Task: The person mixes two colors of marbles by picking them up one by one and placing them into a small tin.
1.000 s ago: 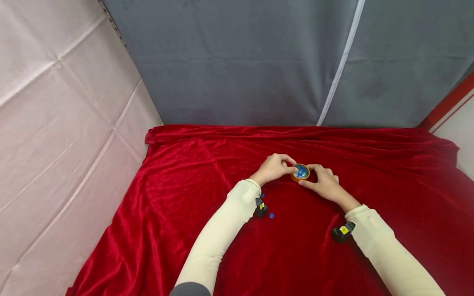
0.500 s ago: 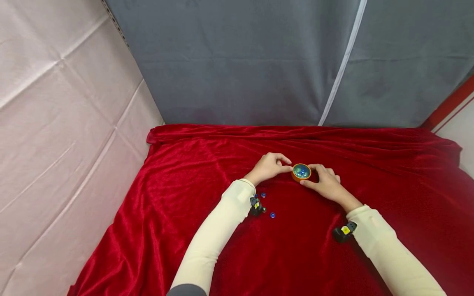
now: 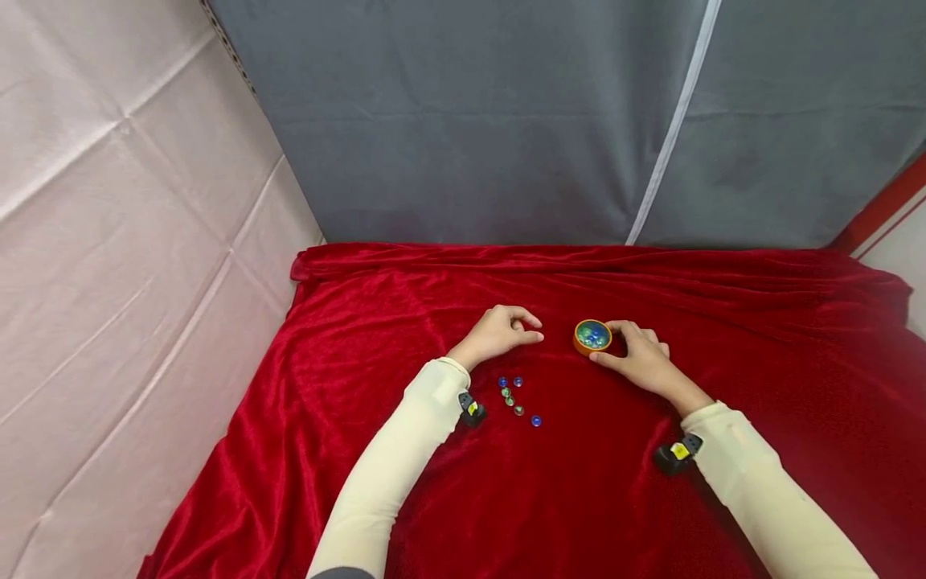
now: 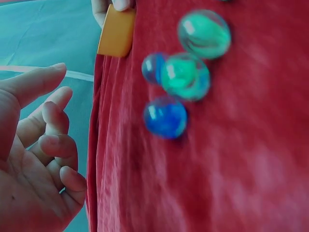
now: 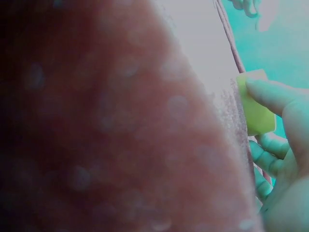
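A small round orange dish [image 3: 581,348] stands on the red cloth with blue and green glass marbles inside. My right hand [image 3: 640,362] grips its right side between thumb and fingers. The thumb lies against the dish wall [image 5: 259,115] in the right wrist view. My left hand [image 3: 499,332] is off to the left of the dish, fingers loosely bent, holding nothing. Several loose marbles lie on the cloth nearer to me, among them a blue marble [image 3: 536,420] and a green marble [image 3: 518,410]. The left wrist view shows a blue marble [image 4: 165,118] close up.
Red velvet cloth [image 3: 600,498] covers the table, with folds bunched along its far edge. A grey curtain [image 3: 463,129] hangs behind, and a pale quilted wall [image 3: 145,265] rises on the left.
My left hand has let go of the dish's left edge and drawn back left, uncovering more of the loose marbles. The right hand has kept its hold on the dish.
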A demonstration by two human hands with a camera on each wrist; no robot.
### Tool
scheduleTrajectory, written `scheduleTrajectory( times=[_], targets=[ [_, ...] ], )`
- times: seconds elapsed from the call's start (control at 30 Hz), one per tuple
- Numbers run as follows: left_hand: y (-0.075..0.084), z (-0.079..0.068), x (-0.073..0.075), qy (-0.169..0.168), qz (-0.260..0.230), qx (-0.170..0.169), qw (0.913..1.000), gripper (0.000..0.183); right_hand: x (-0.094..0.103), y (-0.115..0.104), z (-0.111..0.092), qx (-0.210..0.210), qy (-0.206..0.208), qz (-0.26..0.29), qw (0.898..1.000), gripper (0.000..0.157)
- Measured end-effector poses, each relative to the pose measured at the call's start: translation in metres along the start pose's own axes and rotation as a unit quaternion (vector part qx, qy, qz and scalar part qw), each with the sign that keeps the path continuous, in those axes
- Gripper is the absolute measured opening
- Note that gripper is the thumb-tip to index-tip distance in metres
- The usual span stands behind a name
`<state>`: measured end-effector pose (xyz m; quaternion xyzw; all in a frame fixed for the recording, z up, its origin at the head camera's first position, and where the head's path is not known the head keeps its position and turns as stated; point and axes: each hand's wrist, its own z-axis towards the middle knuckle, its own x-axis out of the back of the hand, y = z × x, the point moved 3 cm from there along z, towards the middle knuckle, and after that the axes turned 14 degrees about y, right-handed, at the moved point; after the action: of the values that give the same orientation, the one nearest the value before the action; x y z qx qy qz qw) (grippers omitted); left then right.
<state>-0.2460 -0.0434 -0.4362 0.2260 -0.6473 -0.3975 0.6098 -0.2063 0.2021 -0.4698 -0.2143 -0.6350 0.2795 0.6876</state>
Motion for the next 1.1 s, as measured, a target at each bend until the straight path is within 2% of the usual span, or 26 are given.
scheduleTrajectory(
  times=[0.2, 0.43, 0.67, 1.1],
  targets=[
    [-0.012, -0.013, 0.011, -0.015, -0.007, 0.005, 0.9999, 0.024, -0.001, -0.001, -0.001, -0.001, -0.001, 0.001, 1.000, 0.067],
    [-0.025, -0.033, 0.021, -0.038, 0.001, -0.005, 0.9993, 0.024, -0.002, 0.000, -0.003, -0.004, -0.004, -0.001, 1.000, 0.068],
    [-0.039, -0.048, 0.028, -0.063, 0.002, 0.004, 0.9980, 0.024, -0.001, 0.000, -0.003, -0.001, 0.001, -0.003, 1.000, 0.068],
    [-0.049, -0.058, 0.028, -0.092, -0.001, 0.014, 0.9957, 0.025, 0.000, -0.003, 0.000, -0.001, 0.000, -0.004, 1.000, 0.068]
  ],
)
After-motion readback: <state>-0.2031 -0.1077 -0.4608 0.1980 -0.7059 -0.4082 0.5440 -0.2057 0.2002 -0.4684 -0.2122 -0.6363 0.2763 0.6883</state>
